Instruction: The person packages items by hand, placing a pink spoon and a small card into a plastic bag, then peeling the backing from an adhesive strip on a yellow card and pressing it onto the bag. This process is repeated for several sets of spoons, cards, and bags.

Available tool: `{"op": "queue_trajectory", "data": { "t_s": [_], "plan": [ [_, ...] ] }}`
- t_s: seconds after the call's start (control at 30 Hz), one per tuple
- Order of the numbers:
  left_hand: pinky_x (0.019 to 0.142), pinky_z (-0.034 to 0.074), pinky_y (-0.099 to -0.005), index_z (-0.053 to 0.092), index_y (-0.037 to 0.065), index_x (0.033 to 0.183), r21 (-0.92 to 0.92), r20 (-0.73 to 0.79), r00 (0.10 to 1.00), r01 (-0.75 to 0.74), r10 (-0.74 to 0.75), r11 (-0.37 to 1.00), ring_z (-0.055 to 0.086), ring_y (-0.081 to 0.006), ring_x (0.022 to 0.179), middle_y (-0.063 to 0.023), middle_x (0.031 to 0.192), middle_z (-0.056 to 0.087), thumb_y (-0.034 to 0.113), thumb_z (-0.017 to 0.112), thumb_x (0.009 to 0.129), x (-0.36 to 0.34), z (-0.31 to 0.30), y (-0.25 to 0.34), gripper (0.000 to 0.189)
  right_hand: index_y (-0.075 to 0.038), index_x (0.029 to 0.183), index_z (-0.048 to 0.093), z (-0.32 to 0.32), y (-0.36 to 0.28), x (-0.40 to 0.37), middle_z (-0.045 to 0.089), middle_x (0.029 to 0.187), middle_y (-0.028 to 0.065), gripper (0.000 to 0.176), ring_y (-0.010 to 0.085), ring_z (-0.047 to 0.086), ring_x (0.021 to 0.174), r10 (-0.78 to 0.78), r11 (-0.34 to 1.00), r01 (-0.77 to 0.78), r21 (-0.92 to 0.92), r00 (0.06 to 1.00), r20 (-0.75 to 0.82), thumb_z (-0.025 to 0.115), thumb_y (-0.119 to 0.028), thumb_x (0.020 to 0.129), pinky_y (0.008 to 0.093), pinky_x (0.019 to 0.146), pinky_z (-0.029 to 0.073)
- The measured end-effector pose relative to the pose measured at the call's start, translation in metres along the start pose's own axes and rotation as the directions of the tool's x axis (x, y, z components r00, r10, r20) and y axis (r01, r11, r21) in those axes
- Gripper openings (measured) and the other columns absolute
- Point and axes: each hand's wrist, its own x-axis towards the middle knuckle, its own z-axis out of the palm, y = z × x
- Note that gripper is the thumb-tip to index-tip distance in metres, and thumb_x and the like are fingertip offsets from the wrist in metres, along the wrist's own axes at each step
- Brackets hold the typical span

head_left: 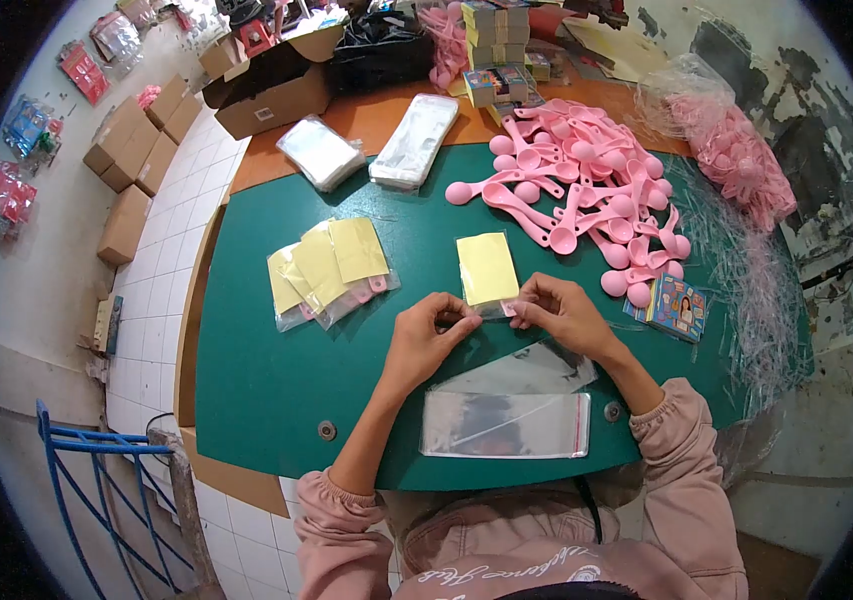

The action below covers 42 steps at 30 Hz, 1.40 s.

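In front of me a clear plastic bag with a yellow card (pixel 486 268) lies on the green tabletop (pixel 276 390). My left hand (pixel 428 335) pinches its near left corner between thumb and fingers. At the near right corner, my right hand (pixel 568 312) is closed on the same bag, with a bit of pink at its fingertips. Flat clear bags (pixel 506 425) lie below my hands. To the left, several bagged yellow cards (pixel 331 262) overlap, pink handle ends showing. Beyond my right hand is a heap of pink measuring spoons (pixel 586 170), with printed cards (pixel 679 305) beside it.
Two stacks of clear bags, one left (pixel 321 152) and one right (pixel 414 142), stand at the back. An open cardboard box (pixel 271 100) and banded card stacks (pixel 496 50) are behind them. A sack of pink spoons (pixel 731 150) and plastic strands (pixel 766 310) line the right side.
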Motion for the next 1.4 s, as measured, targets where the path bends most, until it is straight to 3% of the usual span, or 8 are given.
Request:
{"op": "queue_trajectory", "data": {
  "t_s": [0.33, 1.0, 1.1, 1.17, 1.23, 1.27, 1.33, 1.4],
  "plan": [
    [0.056, 0.044, -0.0193, 0.052, 0.001, 0.087, -0.185, -0.039, 0.995, 0.084, -0.093, 0.979, 0.055, -0.0067, 0.067, -0.0038, 0.076, 0.059, 0.013, 0.067, 0.077, 0.005, 0.007, -0.005, 0.021, 0.001, 0.084, 0.047, 0.013, -0.003, 0.001, 0.06, 0.072, 0.009, 0.012, 0.0131, 0.062, 0.06, 0.065, 0.996, -0.048, 0.072, 0.965, -0.256, 0.056, -0.007, 0.083, 0.0215, 0.051, 0.049],
    [0.053, 0.047, -0.0218, 0.056, 0.005, 0.11, -0.261, -0.065, 0.992, 0.087, -0.108, 0.961, 0.058, -0.0093, 0.075, -0.0087, 0.099, 0.061, 0.017, 0.06, 0.081, 0.011, 0.009, -0.006, 0.032, 0.001, 0.112, 0.048, 0.011, -0.002, 0.002, 0.061, 0.073, 0.0078, 0.032, 0.01, 0.059, 0.06, 0.022, 1.0, -0.022, -0.003, 0.986, -0.165, 0.057, -0.006, 0.082, 0.0212, 0.054, 0.048],
    [0.053, 0.047, -0.0217, 0.059, 0.006, 0.107, -0.145, -0.097, 0.99, 0.086, -0.1, 0.986, 0.059, -0.0114, 0.073, -0.0075, 0.097, 0.062, 0.012, 0.058, 0.081, 0.008, 0.001, -0.001, 0.027, 0.001, 0.106, 0.052, 0.011, -0.003, 0.0, 0.061, 0.072, 0.0072, 0.025, 0.0095, 0.057, 0.058, -0.037, 0.994, 0.016, -0.112, 0.98, -0.197, 0.057, -0.008, 0.082, 0.0217, 0.053, 0.046],
    [0.051, 0.046, -0.0202, 0.06, 0.009, 0.106, 0.261, -0.385, 0.881, -0.181, 0.274, 0.948, 0.059, -0.0133, 0.071, -0.0059, 0.1, 0.061, 0.007, 0.056, 0.079, 0.007, -0.014, 0.005, 0.027, 0.0, 0.101, 0.055, 0.009, -0.006, -0.001, 0.061, 0.072, 0.0069, 0.021, 0.0094, 0.057, 0.057, -0.096, 0.98, 0.048, -0.195, 0.965, -0.245, 0.057, -0.009, 0.082, 0.022, 0.052, 0.045],
    [0.065, 0.049, -0.0315, 0.062, 0.011, 0.104, 0.349, -0.478, 0.816, -0.165, 0.326, 0.923, 0.058, -0.0177, 0.083, -0.0051, 0.107, 0.059, 0.011, 0.058, 0.078, 0.007, -0.039, 0.004, 0.026, 0.0, 0.092, 0.058, 0.007, -0.006, 0.0, 0.06, 0.072, 0.0066, 0.014, 0.0094, 0.056, 0.056, -0.187, 0.962, 0.099, -0.256, 0.919, -0.347, 0.057, -0.011, 0.082, 0.0225, 0.051, 0.044],
    [0.065, 0.049, -0.0315, 0.062, 0.011, 0.104, 0.349, -0.479, 0.812, -0.172, 0.333, 0.921, 0.058, -0.0177, 0.083, -0.0051, 0.107, 0.059, 0.011, 0.058, 0.078, 0.007, -0.054, -0.002, 0.026, 0.0, 0.092, 0.058, 0.007, -0.006, 0.0, 0.06, 0.072, 0.0066, 0.014, 0.0094, 0.056, 0.056, -0.194, 0.96, 0.104, -0.261, 0.917, -0.348, 0.057, -0.011, 0.082, 0.0225, 0.051, 0.044],
    [0.087, 0.039, -0.0533, 0.059, 0.017, 0.109, 0.851, -0.305, 0.873, 0.071, 0.379, 0.52, 0.044, -0.0271, 0.112, -0.0037, 0.119, 0.051, 0.022, 0.061, 0.079, 0.011, -0.079, -0.02, 0.03, 0.0, 0.088, 0.058, 0.007, -0.004, -0.002, 0.059, 0.07, 0.0067, 0.012, 0.0099, 0.055, 0.053, -0.26, 0.937, 0.135, -0.323, 0.886, -0.384, 0.057, -0.01, 0.082, 0.0231, 0.049, 0.043],
    [0.09, 0.028, -0.0612, 0.056, 0.021, 0.112, 0.808, -0.271, 0.908, 0.034, 0.321, 0.588, 0.031, -0.0306, 0.121, -0.0035, 0.123, 0.048, 0.027, 0.061, 0.078, 0.008, -0.088, -0.033, 0.035, 0.0, 0.088, 0.058, 0.007, -0.003, -0.003, 0.059, 0.07, 0.0072, 0.012, 0.0107, 0.055, 0.054, -0.265, 0.932, 0.136, -0.336, 0.889, -0.373, 0.057, -0.009, 0.081, 0.0237, 0.05, 0.043]
  ]
}}
